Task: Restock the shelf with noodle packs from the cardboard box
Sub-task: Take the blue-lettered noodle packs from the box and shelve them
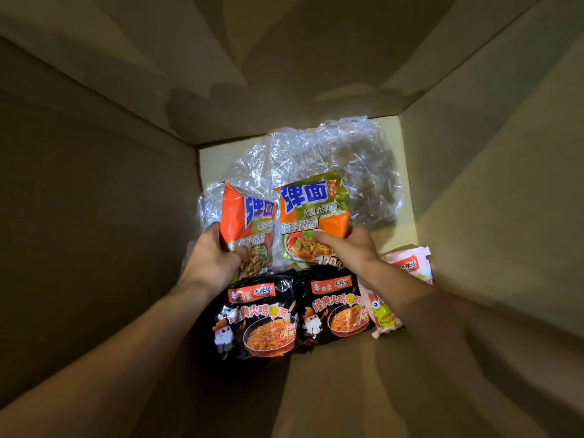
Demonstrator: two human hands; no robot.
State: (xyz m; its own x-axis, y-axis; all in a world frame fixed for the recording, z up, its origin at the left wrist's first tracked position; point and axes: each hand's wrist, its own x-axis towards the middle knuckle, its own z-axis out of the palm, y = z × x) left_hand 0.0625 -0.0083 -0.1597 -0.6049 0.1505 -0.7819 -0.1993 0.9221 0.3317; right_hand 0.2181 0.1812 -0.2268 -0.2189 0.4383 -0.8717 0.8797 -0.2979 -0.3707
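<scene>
Deep in the cardboard box (94, 200), the left hand (210, 260) pinched an orange noodle pack (245, 222) and the right hand (354, 248) a green one (311, 213); loose plastic wrap (331, 159) beyond could snag, or slick packs slip

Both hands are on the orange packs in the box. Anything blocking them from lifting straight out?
Nothing visible does. The left hand grips one orange pack, the right hand the other orange pack. Crumpled clear plastic lies behind them, black packs nearer the camera. The box is open above; the shelf is out of view.
</scene>
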